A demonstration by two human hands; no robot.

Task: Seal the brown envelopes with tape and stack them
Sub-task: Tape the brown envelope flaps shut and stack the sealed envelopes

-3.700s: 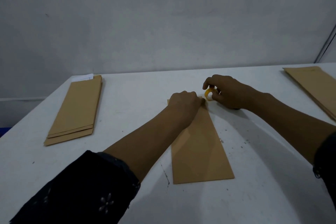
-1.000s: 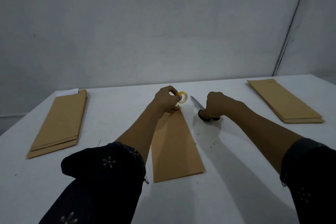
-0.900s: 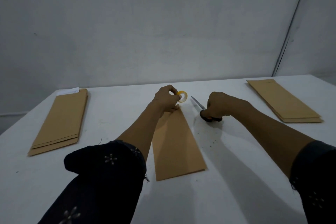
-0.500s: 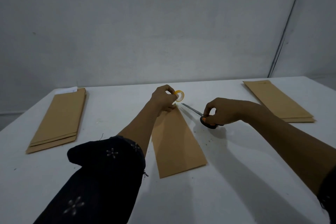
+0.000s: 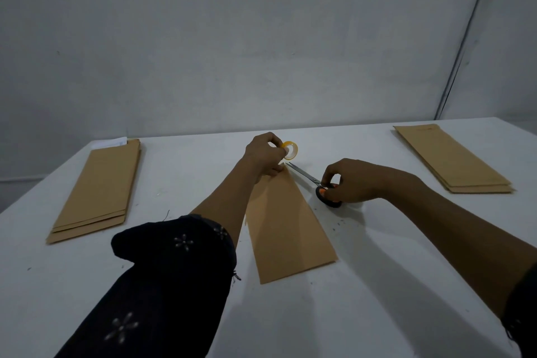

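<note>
Scissors (image 5: 313,183), gripped at the handles by right hand (image 5: 353,180), point up-left toward tape roll (image 5: 290,150) pinched by left hand (image 5: 263,155) above envelope (image 5: 286,227) top.

Take the long brown paper envelope (image 5: 286,229) lying mid-desk as your landmark. To its left you have bare white desk (image 5: 180,183) up to the flat stack of brown envelopes (image 5: 98,192). To its right, the orange-and-black-handled scissors (image 5: 316,184) lie just beside its far corner under your right hand (image 5: 353,180); past them the desk runs bare to a second brown envelope stack (image 5: 453,158). Your left hand (image 5: 266,155), pinching a small yellow tape roll (image 5: 290,150), and its dark sleeve (image 5: 162,282) cover the envelope's left edge. Nearer than the envelope, the desk is open.
</note>
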